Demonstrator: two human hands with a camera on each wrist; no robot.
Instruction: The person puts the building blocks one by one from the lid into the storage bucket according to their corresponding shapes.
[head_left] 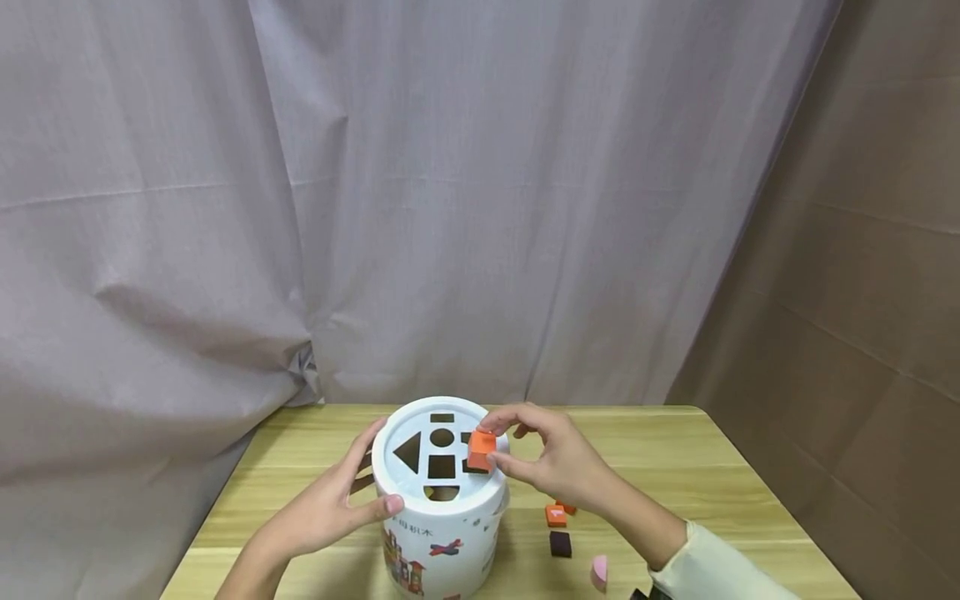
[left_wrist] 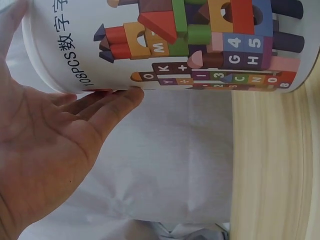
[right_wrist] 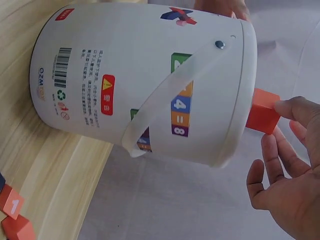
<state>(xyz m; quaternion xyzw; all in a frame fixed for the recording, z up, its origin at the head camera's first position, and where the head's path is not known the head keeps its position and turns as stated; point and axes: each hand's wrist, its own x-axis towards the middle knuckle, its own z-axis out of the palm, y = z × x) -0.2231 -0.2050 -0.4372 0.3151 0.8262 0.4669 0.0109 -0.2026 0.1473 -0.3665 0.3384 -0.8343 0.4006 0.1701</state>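
A white toy-block bucket (head_left: 442, 537) with printed block pictures stands upright on the table. Its pale lid (head_left: 408, 487) has several shaped holes, among them a triangle, a circle and a square. My left hand (head_left: 326, 508) holds the bucket at its upper left, the thumb on the front of the rim and the fingers against the side. Between thumb and fingertips, my right hand (head_left: 558, 458) pinches an orange block (head_left: 482, 450) at the lid's right side, over holes it partly covers. In the right wrist view the block's lower end is hidden behind the rim.
Right of the bucket lie an orange block marked 1 (head_left: 556, 516), another orange block (head_left: 569, 507), a dark block (head_left: 560, 545) and a pink half-round block (head_left: 599, 573). A white carry handle (right_wrist: 172, 82) hangs along the bucket's side. Behind the wooden table (head_left: 675, 475) hangs a grey curtain (head_left: 465, 208).
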